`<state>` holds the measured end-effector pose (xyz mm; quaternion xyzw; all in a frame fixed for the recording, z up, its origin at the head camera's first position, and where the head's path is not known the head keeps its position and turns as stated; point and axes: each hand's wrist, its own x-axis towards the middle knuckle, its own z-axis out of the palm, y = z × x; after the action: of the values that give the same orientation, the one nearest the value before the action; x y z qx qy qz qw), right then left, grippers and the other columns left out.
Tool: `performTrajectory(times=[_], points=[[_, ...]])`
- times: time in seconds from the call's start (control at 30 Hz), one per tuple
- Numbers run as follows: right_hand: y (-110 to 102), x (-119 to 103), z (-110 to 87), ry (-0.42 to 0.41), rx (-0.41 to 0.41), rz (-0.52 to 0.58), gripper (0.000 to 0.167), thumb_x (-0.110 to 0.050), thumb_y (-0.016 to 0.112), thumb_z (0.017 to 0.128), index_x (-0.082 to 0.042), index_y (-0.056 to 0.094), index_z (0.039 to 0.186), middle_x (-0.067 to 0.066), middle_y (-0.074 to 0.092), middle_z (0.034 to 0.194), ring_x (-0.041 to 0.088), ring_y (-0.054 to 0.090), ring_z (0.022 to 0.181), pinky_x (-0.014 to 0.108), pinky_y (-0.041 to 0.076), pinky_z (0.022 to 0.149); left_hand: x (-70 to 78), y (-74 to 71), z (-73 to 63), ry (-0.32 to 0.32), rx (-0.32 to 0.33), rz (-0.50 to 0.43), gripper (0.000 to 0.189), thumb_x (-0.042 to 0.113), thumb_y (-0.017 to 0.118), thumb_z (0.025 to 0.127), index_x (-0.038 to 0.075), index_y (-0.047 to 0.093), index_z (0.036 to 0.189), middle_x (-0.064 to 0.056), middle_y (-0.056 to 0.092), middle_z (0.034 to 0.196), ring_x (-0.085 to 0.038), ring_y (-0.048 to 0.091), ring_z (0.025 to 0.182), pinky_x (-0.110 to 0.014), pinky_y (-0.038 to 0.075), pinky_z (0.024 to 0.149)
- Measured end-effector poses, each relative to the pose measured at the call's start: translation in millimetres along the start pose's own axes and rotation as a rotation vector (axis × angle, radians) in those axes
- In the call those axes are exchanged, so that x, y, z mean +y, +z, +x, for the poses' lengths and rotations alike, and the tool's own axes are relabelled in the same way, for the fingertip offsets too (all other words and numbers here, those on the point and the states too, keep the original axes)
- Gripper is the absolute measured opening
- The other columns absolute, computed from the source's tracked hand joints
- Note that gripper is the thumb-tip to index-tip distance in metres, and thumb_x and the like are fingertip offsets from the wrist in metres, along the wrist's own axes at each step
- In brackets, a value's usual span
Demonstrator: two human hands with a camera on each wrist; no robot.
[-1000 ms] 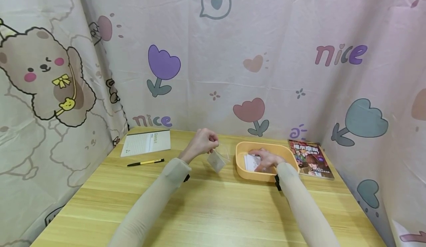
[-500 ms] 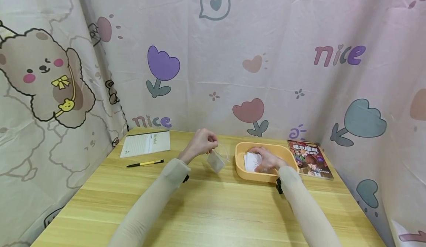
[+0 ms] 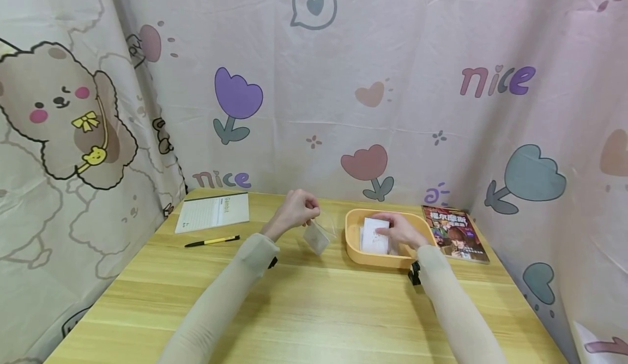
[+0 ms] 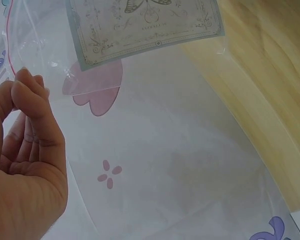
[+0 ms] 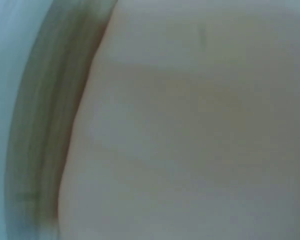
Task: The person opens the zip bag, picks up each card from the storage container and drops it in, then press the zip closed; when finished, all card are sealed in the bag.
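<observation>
My left hand (image 3: 295,210) pinches the top of a clear zip bag (image 3: 330,226) above the table. In the left wrist view, the bag has a red zip line, and a printed card (image 4: 147,30) with a butterfly shows through it. My right hand (image 3: 401,230) is over the orange basket (image 3: 378,259), thumb and fingers holding a white card (image 3: 375,240) with a faint print, tilted upright. Behind that card, a little more white shows; how many pieces cannot be made out. A blurred pale surface fills most of the right wrist view.
A comic-style magazine (image 3: 458,236) lies right of the basket. At the left are a notebook (image 3: 213,212) and a yellow-and-black pen (image 3: 213,241). A patterned curtain (image 3: 294,108) hangs behind the wooden table (image 3: 314,309).
My right hand has gone from reaching down into the basket to lifting the white card and tipping it upright. My left hand stays nearly in place with the bag.
</observation>
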<state>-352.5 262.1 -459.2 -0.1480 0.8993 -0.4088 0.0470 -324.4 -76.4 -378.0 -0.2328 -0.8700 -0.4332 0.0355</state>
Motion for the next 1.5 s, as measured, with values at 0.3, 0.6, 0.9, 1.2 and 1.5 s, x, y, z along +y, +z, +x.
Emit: performTrajectory(times=[0.3, 0.6, 0.9, 1.2, 1.5], points=[[-6.2, -5.7, -5.4, 0.057, 0.091, 0.105, 0.045, -0.024, 0.063, 0.095, 0.001, 0.056, 0.132, 0.018, 0.066, 0.11, 0.014, 0.059, 0.081, 0.028, 0.052, 0.071, -2.5, -3.2, -1.2, -0.002, 0.014, -0.014, 0.012, 0.004, 0.062, 0.082, 0.006, 0.072, 0.075, -0.005, 0.068, 0.065, -0.017, 0.064, 0.048, -0.028, 0.055, 0.045], [-2.4, -24.6, -9.7, 0.026, 0.239, 0.235, 0.043, -0.026, 0.066, 0.094, -0.001, 0.06, 0.129, 0.005, 0.066, 0.085, 0.011, 0.056, 0.067, 0.022, 0.049, 0.058, -6.6, -2.5, -1.1, 0.003, 0.018, -0.047, 0.013, 0.002, 0.062, 0.081, 0.006, 0.072, 0.074, -0.005, 0.067, 0.063, -0.018, 0.063, 0.047, -0.036, 0.058, 0.048], [8.2, -51.9, -15.1, 0.001, 0.217, 0.531, 0.041, -0.015, 0.062, 0.095, 0.006, 0.054, 0.129, -0.008, 0.066, 0.068, 0.006, 0.052, 0.052, 0.018, 0.041, 0.048, -6.6, -1.3, -0.3, 0.004, 0.024, -0.068, 0.013, 0.0, 0.06, 0.08, 0.004, 0.071, 0.074, -0.006, 0.067, 0.062, -0.019, 0.063, 0.047, -0.044, 0.059, 0.052], [24.4, -79.0, -18.7, -0.133, 0.25, 0.715, 0.036, -0.005, 0.062, 0.094, 0.011, 0.051, 0.124, -0.004, 0.07, 0.072, 0.009, 0.063, 0.053, 0.02, 0.052, 0.047, -7.7, -0.7, 1.3, 0.005, 0.027, -0.071, 0.013, 0.0, 0.062, 0.079, 0.005, 0.072, 0.074, -0.008, 0.069, 0.064, -0.017, 0.062, 0.046, -0.039, 0.059, 0.049], [34.4, -98.8, -23.3, -0.212, 0.33, 0.73, 0.035, -0.007, 0.061, 0.095, 0.015, 0.052, 0.12, -0.004, 0.071, 0.076, 0.011, 0.067, 0.056, 0.021, 0.053, 0.047, -6.3, -2.3, 1.7, -0.001, 0.029, -0.078, 0.012, 0.0, 0.062, 0.079, 0.004, 0.072, 0.073, -0.006, 0.067, 0.062, -0.017, 0.062, 0.045, -0.037, 0.058, 0.047]])
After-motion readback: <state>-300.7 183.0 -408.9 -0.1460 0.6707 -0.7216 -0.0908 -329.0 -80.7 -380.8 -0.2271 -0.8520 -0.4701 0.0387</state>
